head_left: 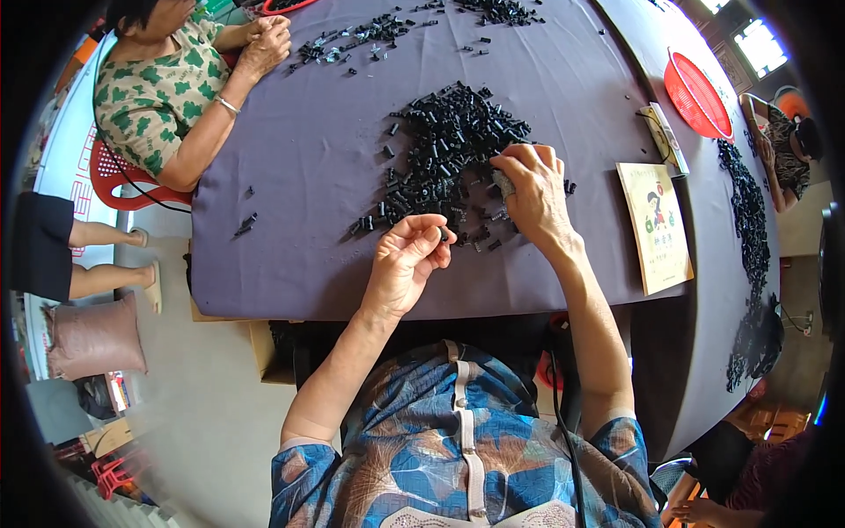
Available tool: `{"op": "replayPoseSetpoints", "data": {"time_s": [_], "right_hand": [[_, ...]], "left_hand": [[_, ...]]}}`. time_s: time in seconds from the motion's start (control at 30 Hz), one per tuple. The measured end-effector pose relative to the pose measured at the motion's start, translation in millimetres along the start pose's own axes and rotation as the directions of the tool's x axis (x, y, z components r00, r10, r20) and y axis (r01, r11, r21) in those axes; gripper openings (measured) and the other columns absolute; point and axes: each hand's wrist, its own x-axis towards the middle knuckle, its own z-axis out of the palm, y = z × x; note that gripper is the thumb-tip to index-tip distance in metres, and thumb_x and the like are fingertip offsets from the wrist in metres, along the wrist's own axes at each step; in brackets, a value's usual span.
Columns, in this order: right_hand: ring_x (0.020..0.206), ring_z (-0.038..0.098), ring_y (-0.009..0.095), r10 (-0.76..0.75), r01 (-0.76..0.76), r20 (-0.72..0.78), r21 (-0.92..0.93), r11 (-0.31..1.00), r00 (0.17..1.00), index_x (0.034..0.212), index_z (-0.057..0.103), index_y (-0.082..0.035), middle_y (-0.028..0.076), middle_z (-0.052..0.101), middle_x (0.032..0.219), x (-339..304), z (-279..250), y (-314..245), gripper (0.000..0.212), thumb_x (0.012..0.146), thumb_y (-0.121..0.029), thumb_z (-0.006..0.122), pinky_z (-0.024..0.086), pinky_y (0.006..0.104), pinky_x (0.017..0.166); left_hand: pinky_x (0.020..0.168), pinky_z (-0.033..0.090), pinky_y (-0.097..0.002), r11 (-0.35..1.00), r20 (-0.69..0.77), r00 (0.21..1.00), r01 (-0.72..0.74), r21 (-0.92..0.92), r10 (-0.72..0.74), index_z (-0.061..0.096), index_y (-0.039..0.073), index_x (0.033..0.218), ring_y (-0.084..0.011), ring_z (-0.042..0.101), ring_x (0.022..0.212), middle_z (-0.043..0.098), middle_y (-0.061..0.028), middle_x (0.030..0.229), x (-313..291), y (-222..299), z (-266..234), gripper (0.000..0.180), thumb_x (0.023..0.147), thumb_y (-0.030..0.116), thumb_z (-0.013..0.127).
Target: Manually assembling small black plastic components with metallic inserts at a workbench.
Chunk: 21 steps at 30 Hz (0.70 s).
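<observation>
Black parts [453, 132] crowd the counter [308, 185], most seemingly still to handle; left hand [405, 264] pinches one, grip closed; right hand [535, 198] curls at greyish bits [503, 183], its hold unclear.

Small black parts [447, 148], loosely heaped

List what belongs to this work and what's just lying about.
In the work:
- pile of small black parts
- left hand, pinching a small dark piece
- right hand, at the pile's right

Apparently lying about:
- booklet, at right
- brown cushion, far left
</observation>
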Motion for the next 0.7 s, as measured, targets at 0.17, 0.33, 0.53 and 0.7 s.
{"op": "replayPoseSetpoints", "data": {"time_s": [0.17, 0.33, 0.53, 0.7], "right_hand": [[0.102, 0.050, 0.031, 0.011, -0.007, -0.052, 0.074, 0.997, 0.999, 0.100, 0.065, -0.008, 0.006, 0.059, 0.103, -14, -7, -4, 0.046, 0.058, 0.008, 0.054, 0.039, 0.0422, 0.091], [0.100, 0.050, 0.031, 0.036, -0.036, -0.003, 0.096, 0.995, 0.999, 0.099, 0.065, -0.008, 0.007, 0.059, 0.102, -12, -18, -17, 0.045, 0.058, 0.008, 0.054, 0.040, 0.0415, 0.090], [0.100, 0.050, 0.030, 0.057, -0.057, 0.006, 0.075, 0.995, 0.998, 0.098, 0.066, -0.009, 0.007, 0.060, 0.101, -12, -15, -16, 0.045, 0.058, 0.009, 0.054, 0.040, 0.0415, 0.089], [0.100, 0.050, 0.029, 0.052, -0.055, 0.053, 0.062, 0.997, 0.997, 0.096, 0.066, -0.010, 0.006, 0.060, 0.099, -10, -14, -17, 0.043, 0.059, 0.009, 0.056, 0.040, 0.0411, 0.088]], "left_hand": [[0.070, 0.048, -0.0270, 1.000, -0.013, 1.000, -0.011, -0.025, 0.011, 0.063, 0.005, 0.106, -0.0120, 0.058, 0.075, 0.065, -0.0087, 0.092, 0, 0, 0, 0.016, 0.090, 0.009, 0.062], [0.067, 0.050, -0.0261, 0.999, -0.125, 0.992, -0.018, -0.027, 0.015, 0.063, 0.005, 0.104, -0.0116, 0.059, 0.070, 0.066, -0.0091, 0.090, 0, 0, 6, 0.014, 0.090, 0.009, 0.062], [0.068, 0.050, -0.0259, 0.998, -0.095, 0.995, -0.014, -0.053, 0.009, 0.063, 0.005, 0.104, -0.0116, 0.059, 0.074, 0.066, -0.0087, 0.090, -1, 0, 5, 0.015, 0.090, 0.009, 0.063], [0.072, 0.047, -0.0269, 0.999, -0.061, 0.998, -0.026, -0.048, 0.023, 0.062, 0.005, 0.107, -0.0128, 0.060, 0.079, 0.066, -0.0082, 0.092, -2, -1, 3, 0.017, 0.091, 0.009, 0.061]]}}
